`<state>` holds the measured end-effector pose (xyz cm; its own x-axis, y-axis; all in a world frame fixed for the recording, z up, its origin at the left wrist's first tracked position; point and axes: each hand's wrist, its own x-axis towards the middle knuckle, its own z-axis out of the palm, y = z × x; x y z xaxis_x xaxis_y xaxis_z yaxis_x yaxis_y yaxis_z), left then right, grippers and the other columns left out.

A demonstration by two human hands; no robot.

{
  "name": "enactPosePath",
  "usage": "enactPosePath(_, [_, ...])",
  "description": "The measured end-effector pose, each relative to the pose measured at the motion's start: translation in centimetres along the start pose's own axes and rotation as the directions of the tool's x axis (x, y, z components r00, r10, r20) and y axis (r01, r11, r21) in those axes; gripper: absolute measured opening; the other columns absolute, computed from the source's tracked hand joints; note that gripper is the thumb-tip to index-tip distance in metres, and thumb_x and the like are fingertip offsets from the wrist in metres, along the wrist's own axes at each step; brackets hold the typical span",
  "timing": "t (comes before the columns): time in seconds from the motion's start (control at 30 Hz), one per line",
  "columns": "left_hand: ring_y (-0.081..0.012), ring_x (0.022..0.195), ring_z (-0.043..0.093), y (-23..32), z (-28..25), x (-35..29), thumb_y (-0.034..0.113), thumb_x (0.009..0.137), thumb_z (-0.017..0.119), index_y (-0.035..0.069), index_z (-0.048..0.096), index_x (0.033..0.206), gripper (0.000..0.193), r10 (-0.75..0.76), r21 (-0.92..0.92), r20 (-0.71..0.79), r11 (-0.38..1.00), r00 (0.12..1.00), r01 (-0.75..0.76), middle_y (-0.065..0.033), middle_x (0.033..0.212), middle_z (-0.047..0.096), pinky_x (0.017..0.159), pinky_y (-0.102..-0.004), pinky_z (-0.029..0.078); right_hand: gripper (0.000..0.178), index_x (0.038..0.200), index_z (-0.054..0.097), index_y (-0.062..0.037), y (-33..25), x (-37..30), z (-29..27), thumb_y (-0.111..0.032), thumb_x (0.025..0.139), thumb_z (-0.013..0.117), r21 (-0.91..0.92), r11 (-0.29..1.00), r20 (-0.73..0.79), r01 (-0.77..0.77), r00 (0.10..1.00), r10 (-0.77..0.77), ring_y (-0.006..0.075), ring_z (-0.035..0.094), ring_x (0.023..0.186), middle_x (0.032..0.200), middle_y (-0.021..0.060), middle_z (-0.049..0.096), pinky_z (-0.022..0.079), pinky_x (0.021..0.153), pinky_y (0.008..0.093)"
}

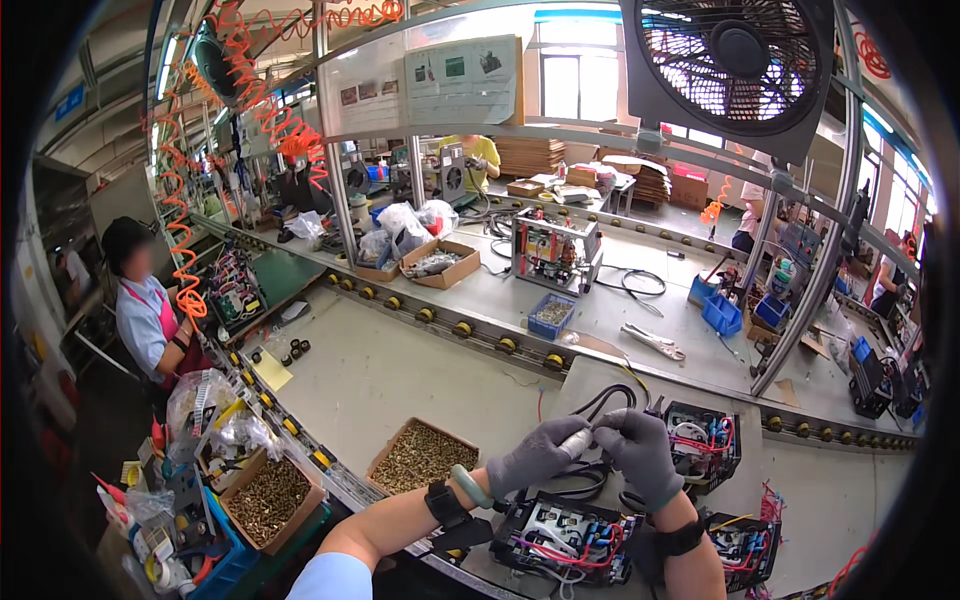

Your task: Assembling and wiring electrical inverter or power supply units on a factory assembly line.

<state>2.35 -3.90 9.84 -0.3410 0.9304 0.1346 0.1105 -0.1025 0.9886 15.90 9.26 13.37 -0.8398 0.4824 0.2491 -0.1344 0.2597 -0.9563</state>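
My left hand (530,458) and my right hand (642,458), both in grey gloves, meet in front of me with fingers pinched together. What they hold between the fingertips is too small to make out. Black cable (612,392) loops just behind the fingers, and more of it lies below them. Under my hands sits an open black electronic unit (565,535) with red, white and purple wires. A second such unit (703,440) stands beyond my right hand, and a third (745,550) is right of my right wrist.
A cardboard box of small brass-coloured parts (424,452) stands left of my left forearm, another such box (268,500) farther left. A roller rail (460,328) crosses behind the bench. Beyond it are locking pliers (652,342) and a blue bin (551,314). A co-worker (150,310) is at far left.
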Motion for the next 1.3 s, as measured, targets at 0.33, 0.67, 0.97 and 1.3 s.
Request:
enactPosePath(0.33, [-0.0076,0.083,0.057,-0.7,-1.5,-0.9,0.01,0.097,0.059,0.0,0.065,0.105,0.014,0.123,0.089,-0.007,0.989,0.992,-0.122,-0.0031,0.088,0.065,0.074,-0.0272,0.05,0.017,0.103,0.065,0.002,0.3,-1.0,1.6,-0.004,0.088,0.068,0.024,0.999,-0.031,-0.044,0.998,0.045,0.0112,0.068,0.074,0.085,0.005,0.07,0.055,0.064,0.0243])
enactPosePath(0.67, [-0.0016,0.065,0.052,0.8,-1.4,-2.8,0.012,0.097,0.058,0.001,0.067,0.1,0.014,-0.155,-0.346,-0.264,0.937,0.952,0.056,0.0042,0.077,0.059,0.057,-0.0183,0.042,0.043,0.129,0.054,0.0008,-0.2,0.0,3.7,-0.013,0.09,0.067,0.07,0.969,0.106,-0.236,0.968,0.228,0.0121,0.064,0.07,0.085,0.007,0.068,0.052,0.064,0.0253])
enactPosePath(0.97, [0.0008,0.06,0.041,-0.1,-1.7,-3.8,0.016,0.098,0.059,0.004,0.066,0.105,0.015,-0.181,-0.366,-0.173,0.924,0.968,0.108,0.008,0.074,0.052,0.052,-0.0168,0.031,0.016,0.104,0.07,0.0016,2.1,0.4,4.4,-0.007,0.094,0.06,-0.043,0.999,0.088,-0.012,0.996,0.016,0.012,0.065,0.076,0.084,0.0055,0.067,0.052,0.07,0.0259])
enactPosePath(1.3, [-0.0074,0.102,0.058,-0.9,-5.3,-3.3,0.022,0.104,0.047,-0.001,0.06,0.122,0.032,-0.222,-0.116,0.267,0.959,0.938,0.26,-0.0026,0.111,0.064,0.091,-0.0241,0.048,0.025,0.105,0.071,-0.0048,1.1,-0.1,5.3,-0.003,0.081,0.07,-0.582,0.698,0.208,0.417,0.906,-0.368,0.0304,0.069,0.08,0.091,0.014,0.068,0.055,0.07,0.0342])
